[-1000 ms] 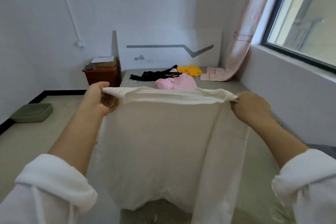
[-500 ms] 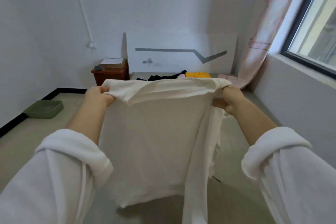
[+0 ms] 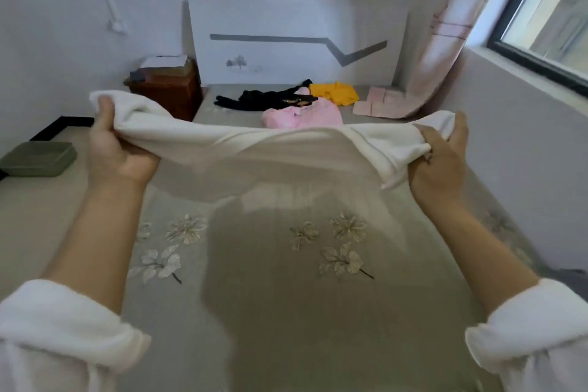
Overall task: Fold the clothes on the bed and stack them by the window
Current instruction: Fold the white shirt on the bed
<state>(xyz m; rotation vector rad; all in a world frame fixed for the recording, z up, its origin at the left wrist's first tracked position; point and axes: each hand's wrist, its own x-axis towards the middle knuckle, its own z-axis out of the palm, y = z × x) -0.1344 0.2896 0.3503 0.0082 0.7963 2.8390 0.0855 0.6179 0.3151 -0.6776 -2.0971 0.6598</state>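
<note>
I hold a white garment point(image 3: 261, 149) stretched out flat in the air above the bed point(image 3: 286, 312), which has a grey-green cover with flower prints. My left hand point(image 3: 114, 149) grips its left edge and my right hand point(image 3: 442, 159) grips its right edge, both palms up. The cloth sags between them and its far part is blurred. At the head of the bed lie a pink garment point(image 3: 302, 116), a black garment point(image 3: 264, 100) and a yellow garment point(image 3: 334, 93), all unfolded.
The window point(image 3: 550, 9) and its wall run along the bed's right side, with a pink curtain point(image 3: 445, 41) draping onto the mattress. A brown nightstand point(image 3: 165, 89) stands left of the headboard. A green tray point(image 3: 38, 157) lies on the floor at left.
The white garment hung upright in front of me before; now it is swung out flat over the bed. My hands have turned palm-up and spread wider apart.
</note>
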